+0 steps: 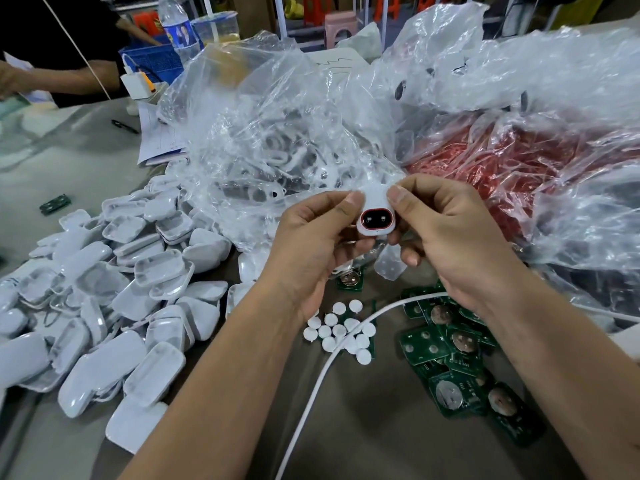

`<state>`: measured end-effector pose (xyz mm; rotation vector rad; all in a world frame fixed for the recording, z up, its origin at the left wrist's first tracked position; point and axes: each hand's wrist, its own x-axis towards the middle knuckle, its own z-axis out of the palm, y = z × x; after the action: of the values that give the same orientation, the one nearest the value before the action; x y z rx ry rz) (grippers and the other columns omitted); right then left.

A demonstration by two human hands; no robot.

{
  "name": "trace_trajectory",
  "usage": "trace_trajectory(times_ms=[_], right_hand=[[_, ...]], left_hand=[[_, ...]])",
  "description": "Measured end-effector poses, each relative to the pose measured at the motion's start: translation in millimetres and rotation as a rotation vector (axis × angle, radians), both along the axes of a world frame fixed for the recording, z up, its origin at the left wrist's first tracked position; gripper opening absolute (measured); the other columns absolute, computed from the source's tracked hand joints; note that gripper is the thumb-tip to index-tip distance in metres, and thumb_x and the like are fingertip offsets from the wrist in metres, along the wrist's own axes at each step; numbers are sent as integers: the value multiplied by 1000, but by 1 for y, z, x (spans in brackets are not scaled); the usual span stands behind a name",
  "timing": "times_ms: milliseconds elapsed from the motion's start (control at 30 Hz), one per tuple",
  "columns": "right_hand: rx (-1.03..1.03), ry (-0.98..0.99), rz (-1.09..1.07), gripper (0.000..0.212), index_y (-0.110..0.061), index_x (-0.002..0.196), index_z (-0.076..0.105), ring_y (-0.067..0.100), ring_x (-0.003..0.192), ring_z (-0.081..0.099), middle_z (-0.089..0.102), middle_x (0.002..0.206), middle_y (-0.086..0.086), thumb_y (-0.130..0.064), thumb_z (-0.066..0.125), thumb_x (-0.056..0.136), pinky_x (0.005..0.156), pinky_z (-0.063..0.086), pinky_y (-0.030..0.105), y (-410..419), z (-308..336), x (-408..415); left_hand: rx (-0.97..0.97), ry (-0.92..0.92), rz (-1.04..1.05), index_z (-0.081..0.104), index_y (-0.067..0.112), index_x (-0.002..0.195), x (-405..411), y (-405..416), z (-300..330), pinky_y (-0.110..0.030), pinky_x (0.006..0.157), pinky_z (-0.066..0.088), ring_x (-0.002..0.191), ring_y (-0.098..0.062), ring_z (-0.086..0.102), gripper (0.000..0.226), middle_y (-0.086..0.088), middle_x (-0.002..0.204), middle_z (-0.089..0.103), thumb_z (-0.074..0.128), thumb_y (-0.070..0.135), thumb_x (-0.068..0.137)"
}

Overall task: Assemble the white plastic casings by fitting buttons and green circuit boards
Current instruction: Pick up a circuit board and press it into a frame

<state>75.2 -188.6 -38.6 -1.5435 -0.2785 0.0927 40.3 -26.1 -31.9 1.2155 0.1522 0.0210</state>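
Casing [375, 216] pinched by both hands' fingers [353, 202] | grey table [381, 427] | casings heap [114, 306] | bags [519, 116]

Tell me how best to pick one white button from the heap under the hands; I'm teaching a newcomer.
Pinch a button at the heap's near edge by its rim, coming from above. They are small flat discs lying on the table, so only the edges offer purchase, and the outer ones are apart from the cable crossing the heap. Both the left hand and right hand now hold a casing.

Water bottle [180, 27], blue basket [154, 62], pen [124, 126] (on table), white cable [332, 355]
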Motion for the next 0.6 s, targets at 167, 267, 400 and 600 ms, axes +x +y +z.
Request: trace_trajectory(times_ms=[167, 267, 400, 600], right_hand=[[25, 26, 57, 28, -12, 88, 72, 35, 61, 50, 67, 73, 13, -29, 59, 107, 40, 38, 26, 3, 0, -3], [53, -12, 58, 30, -5, 87, 68, 17, 52, 48, 59, 65, 6, -24, 57, 107, 38, 34, 22, 2, 2, -3], [13, -105, 31, 29, -2, 86, 65, 13, 50, 39, 49, 63, 10, -19, 56, 108, 42, 32, 19, 2, 2, -4], [48, -121, 27, 30, -10, 80, 63, 8, 44, 33, 44, 58, 2, -16, 54, 109, 41, 29, 18, 6, 4, -8]], left_hand=[[40, -55, -9, 71, 3, 89, -1, 1, 2, -23, 61, 57, 68, -19, 73, 14, -9, 81, 75, 65, 13, 98], [24, -67, -36, 69, 3, 87, -1, 1, 3, -23, 61, 57, 69, -17, 71, 15, -9, 81, 73, 64, 11, 98], [-2, -77, -25, 66, 3, 82, -3, -1, 2, -25, 56, 56, 66, -20, 70, 16, -11, 78, 70, 64, 9, 97], [4, -94, -15, 67, 6, 79, -2, -2, -1, -35, 66, 60, 74, -25, 68, 18, -13, 83, 68, 65, 10, 97]])
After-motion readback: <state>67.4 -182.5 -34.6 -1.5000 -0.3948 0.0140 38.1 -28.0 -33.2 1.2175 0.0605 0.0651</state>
